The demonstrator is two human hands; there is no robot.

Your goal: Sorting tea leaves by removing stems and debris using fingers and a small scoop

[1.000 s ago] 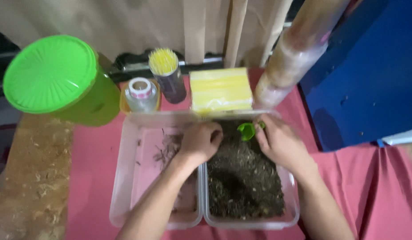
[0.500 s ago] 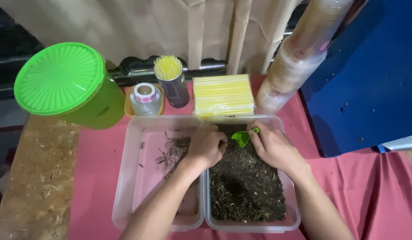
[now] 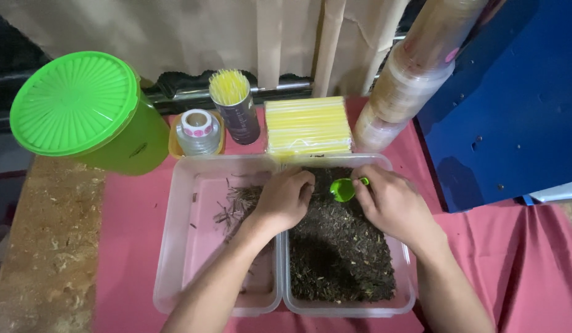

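1. Right hand (image 3: pixel 394 206) grasps green scoop (image 3: pixel 344 189) over the far edge of the right tub (image 3: pixel 351 305).
2. Left hand (image 3: pixel 286 198) is curled, fingers in the dark leaves (image 3: pixel 338 259).
3. Left tub (image 3: pixel 193 271) holds few twigs (image 3: pixel 236 206); sorting looks barely begun.

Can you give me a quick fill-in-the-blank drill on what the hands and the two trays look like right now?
1. The right hand holds a small ____ scoop.
2. The clear tray on the right holds dark loose ____ matter.
3. The left hand rests where the two trays meet; the left tray holds only a few dry ____.
4. The big green bucket has its lid ____.

Missing words: green; crumbly; twigs; on
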